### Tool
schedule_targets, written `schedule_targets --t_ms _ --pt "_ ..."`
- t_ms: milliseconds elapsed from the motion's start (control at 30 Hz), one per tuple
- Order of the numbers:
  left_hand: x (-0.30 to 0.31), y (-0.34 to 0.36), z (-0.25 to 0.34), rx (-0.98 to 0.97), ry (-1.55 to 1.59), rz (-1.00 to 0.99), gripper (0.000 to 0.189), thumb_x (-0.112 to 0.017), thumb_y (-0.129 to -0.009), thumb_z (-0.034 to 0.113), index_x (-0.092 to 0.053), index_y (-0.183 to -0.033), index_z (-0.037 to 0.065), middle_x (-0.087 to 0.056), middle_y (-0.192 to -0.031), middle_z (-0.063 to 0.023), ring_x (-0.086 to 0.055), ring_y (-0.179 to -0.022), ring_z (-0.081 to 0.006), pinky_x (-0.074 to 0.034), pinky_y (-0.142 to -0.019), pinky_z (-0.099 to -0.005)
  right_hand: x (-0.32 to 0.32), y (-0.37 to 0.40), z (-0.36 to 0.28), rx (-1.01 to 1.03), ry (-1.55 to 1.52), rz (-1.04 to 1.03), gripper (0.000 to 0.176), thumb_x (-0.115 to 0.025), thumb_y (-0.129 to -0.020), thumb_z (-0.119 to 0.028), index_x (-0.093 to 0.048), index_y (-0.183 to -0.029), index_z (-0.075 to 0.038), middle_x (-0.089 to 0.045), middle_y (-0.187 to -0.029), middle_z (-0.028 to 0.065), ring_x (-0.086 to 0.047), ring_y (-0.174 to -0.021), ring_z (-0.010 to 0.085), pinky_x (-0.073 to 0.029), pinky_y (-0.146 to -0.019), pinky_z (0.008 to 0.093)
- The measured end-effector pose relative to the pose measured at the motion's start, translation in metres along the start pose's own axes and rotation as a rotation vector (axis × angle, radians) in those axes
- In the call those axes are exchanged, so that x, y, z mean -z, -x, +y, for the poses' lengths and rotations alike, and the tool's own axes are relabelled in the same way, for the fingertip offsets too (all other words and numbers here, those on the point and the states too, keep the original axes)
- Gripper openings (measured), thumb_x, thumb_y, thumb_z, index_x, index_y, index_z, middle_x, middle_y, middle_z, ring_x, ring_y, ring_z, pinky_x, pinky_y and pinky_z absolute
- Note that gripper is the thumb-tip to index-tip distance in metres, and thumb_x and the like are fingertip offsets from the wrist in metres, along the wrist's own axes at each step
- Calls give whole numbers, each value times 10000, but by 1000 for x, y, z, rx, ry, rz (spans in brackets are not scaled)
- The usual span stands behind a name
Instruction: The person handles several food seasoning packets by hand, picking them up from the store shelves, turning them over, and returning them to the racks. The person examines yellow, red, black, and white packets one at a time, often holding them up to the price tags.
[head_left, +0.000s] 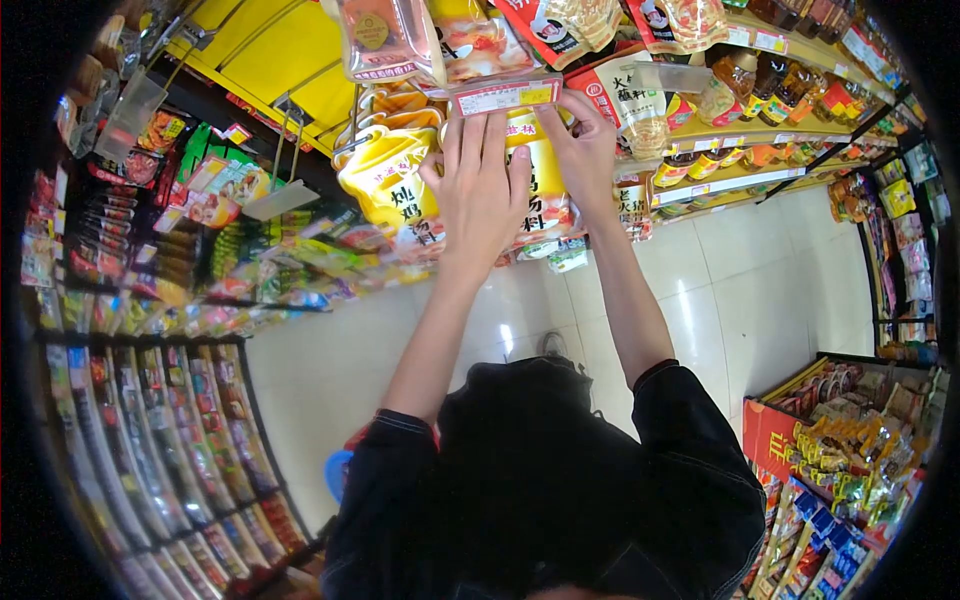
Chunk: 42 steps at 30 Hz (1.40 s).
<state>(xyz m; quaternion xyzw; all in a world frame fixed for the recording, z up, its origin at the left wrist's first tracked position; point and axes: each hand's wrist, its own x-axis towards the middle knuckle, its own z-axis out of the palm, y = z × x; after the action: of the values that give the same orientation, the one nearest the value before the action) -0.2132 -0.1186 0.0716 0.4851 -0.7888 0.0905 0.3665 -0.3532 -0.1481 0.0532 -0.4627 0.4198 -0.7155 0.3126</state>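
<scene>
A price tag [505,96] in a clear holder with a red border sits at the front of the hanging packets. My left hand [482,185] reaches up below it, fingers stretched out and their tips at its lower edge. At the tag's right end, my right hand [585,150] has its fingers bent around the corner, seemingly gripping it. Yellow soup seasoning packets [392,180] hang behind and beside both hands. Part of another yellow packet [540,185] shows between my wrists. The fingertips at the tag are partly hidden.
Above hang a pinkish packet [385,40] and red dipping-sauce packets [560,25]. Metal hooks with a blank tag holder [280,200] stick out at the left. Bottled sauces [735,75] line the right shelves. A display bin [775,440] stands at the lower right on the tiled floor [690,290].
</scene>
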Motion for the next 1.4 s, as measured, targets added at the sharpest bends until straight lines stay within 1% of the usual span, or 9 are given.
schedule_targets --t_ms 133,233,333,767,867,967,1067,1267,1400 --pt "1 0 4 1 -2 7 469 -582 -964 284 -555 -1383 76 -538 -1373 -98 -438 -1334 -304 -298 -1007 -513 3 -1 2 8 -49 -23 211 -710 -929 -64 -712 -1102 56 -687 -1064 72 -629 -956 113 -495 -822 261" --pt "-1 -1 3 2 1 22 455 -582 -961 277 -569 -1370 77 -547 -1361 -95 -446 -1321 -299 -301 -990 -500 6 -4 8 82 14 -60 207 -685 -975 -63 -704 -1153 40 -674 -1099 40 -622 -921 67 -503 -778 224" --pt "-2 -1 3 -5 -24 35 457 -588 -954 275 -575 -1367 80 -551 -1359 -93 -448 -1318 -296 -302 -978 -489 4 -4 6 51 -22 -18 203 -708 -912 -39 -716 -1098 42 -684 -1056 58 -623 -939 106 -490 -783 252" --pt "-2 -4 10 43 -8 36 454 -584 -951 278 -557 -1356 76 -567 -1330 -105 -468 -1313 -300 -312 -960 -513 11 -9 -8 -10 135 -89 208 -689 -914 -64 -702 -1096 36 -687 -1040 78 -645 -939 148 -497 -826 278" --pt "-8 -5 10 52 6 71 446 -580 -953 277 -550 -1343 62 -585 -1297 -116 -485 -1288 -297 -323 -948 -515 13 -16 8 101 126 -99 178 -686 -957 -67 -711 -1113 15 -666 -1015 -8 -548 -760 20 -423 -630 195" --pt "-10 -8 9 57 15 84 441 -578 -955 274 -547 -1332 47 -597 -1273 -122 -500 -1264 -286 -333 -938 -509 13 -19 7 38 186 -97 180 -671 -955 -53 -706 -1117 17 -666 -1011 -4 -520 -729 24 -414 -613 206" --pt "-8 -10 8 65 22 55 433 -579 -955 273 -552 -1321 42 -602 -1264 -121 -508 -1249 -276 -340 -931 -502 13 -23 7 19 247 -102 261 -691 -883 -73 -702 -1122 31 -709 -1047 126 -678 -951 231 -517 -849 329" --pt "-5 -9 10 87 -16 25 429 -586 -955 278 -567 -1315 45 -594 -1293 -114 -508 -1257 -267 -337 -969 -511 15 -22 -1 197 474 -78 274 -690 -880 -94 -704 -1131 17 -633 -1245 154 -596 -1170 288 -477 -960 376" --pt "-5 -3 14 87 -30 70 443 -592 -957 284 -567 -1330 46 -566 -1366 -112 -478 -1321 -272 -311 -1035 -534 20 -9 -4 207 393 -95 255 -673 -933 -158 -715 -1141 -16 -593 -1317 159 -525 -1271 309 -420 -1048 394"
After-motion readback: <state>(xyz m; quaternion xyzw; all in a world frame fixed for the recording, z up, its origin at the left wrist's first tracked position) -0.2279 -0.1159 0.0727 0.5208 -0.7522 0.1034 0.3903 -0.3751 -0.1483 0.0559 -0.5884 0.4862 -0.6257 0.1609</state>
